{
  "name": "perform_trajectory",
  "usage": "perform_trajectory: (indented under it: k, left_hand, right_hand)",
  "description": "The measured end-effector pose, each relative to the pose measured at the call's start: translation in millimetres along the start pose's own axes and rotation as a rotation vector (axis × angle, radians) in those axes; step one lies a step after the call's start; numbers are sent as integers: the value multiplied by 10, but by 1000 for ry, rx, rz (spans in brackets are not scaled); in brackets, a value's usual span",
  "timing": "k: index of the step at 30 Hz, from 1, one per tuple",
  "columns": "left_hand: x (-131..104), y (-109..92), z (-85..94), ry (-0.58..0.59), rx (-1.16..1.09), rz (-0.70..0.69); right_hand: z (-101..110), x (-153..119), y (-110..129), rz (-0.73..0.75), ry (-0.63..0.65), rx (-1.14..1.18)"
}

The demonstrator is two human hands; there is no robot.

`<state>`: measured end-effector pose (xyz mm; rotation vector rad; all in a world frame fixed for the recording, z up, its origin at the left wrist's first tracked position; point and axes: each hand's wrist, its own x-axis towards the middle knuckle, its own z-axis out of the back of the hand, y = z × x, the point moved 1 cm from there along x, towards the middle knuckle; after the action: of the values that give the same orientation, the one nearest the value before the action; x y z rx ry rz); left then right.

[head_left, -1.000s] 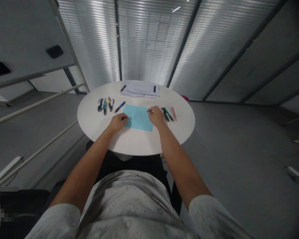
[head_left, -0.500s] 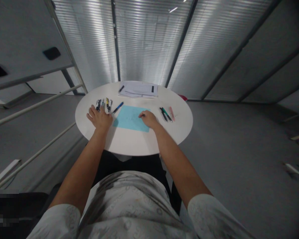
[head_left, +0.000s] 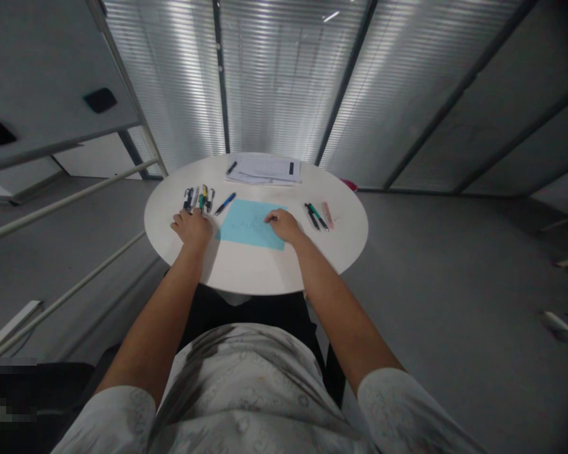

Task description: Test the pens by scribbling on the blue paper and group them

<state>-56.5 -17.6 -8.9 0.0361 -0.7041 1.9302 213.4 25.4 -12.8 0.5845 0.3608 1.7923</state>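
Note:
My left hand (head_left: 193, 228) is at the left of the table with its fingers curled. At its fingertips a green pen (head_left: 201, 200) sticks up, apparently pinched; the fingers hide its lower end. Just beyond lie several pens, among them a yellow one (head_left: 205, 189) and a black-and-white one (head_left: 188, 198). My right hand (head_left: 284, 226) rests on a light blue sheet of paper (head_left: 250, 237), closed around a dark pen (head_left: 273, 219) that is mostly hidden. Faint marks show on the sheet. A blue pen (head_left: 226, 203) lies between the sheet and the pen group.
The round white table (head_left: 246, 277) stands before me. White papers (head_left: 265, 169) with a dark pen (head_left: 231, 168) lie at its back. Right of the sheet are a black pen (head_left: 312, 217), a green-and-black pen (head_left: 319, 216) and a pink strip (head_left: 328, 215). A metal rail (head_left: 76, 200) runs at left.
My left hand's spread fingers have drawn in and curled, and the hand has pulled back slightly. A green pen now shows at its fingertips. My right hand stays nearly still.

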Motion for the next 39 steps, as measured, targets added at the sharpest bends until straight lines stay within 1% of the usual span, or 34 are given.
perform_trajectory:
  k: [5, 9, 11, 13, 16, 21, 24, 26, 29, 31, 32, 34, 36, 39]
  left_hand:
    - [28, 22, 9, 58, -71, -11]
    - [27, -6, 76, 38, -157, 9]
    - [47, -13, 102, -20, -180, 46]
    - [84, 4, 108, -110, -211, 86]
    - [148, 73, 76, -219, -333, 124]
    - [209, 205, 3, -336, -573, 228]
    - [242, 219, -49, -374, -684, 214]
    - [258, 187, -97, -352, -783, 156]
    - [236, 84, -162, -238, -917, 21]
    - [183, 2, -180, -95, -955, -56]
    - [151, -36, -178, -23, -959, -96]
    - [86, -90, -157, 57, -949, -153]
    - [39, -117, -130, 109, -949, -151]
    - [6, -131, -110, 164, -984, -104]
  right_hand:
    - [-1, 4, -16, 2, 2, 6]
    - [5, 1, -11, -2, 6, 0]
    - [3, 3, -12, 2, 4, -3]
    - [-3, 9, -17, 8, 2, -6]
    - [-18, 19, -29, 10, 11, -9]
    - [-33, 30, -51, 24, -3, 9]
    - [-45, 33, -69, 26, -6, 22]
    - [-52, 33, -73, 39, -31, 45]
    - [-52, 27, -61, 47, -118, 147]
    - [-48, 21, -44, 39, -152, 275]
    - [-47, 19, -32, 37, -147, 343]
    - [-42, 18, -5, 38, -111, 448]
    - [-28, 20, 26, 33, -100, 504]
    - [19, 27, 80, -13, -164, 626]
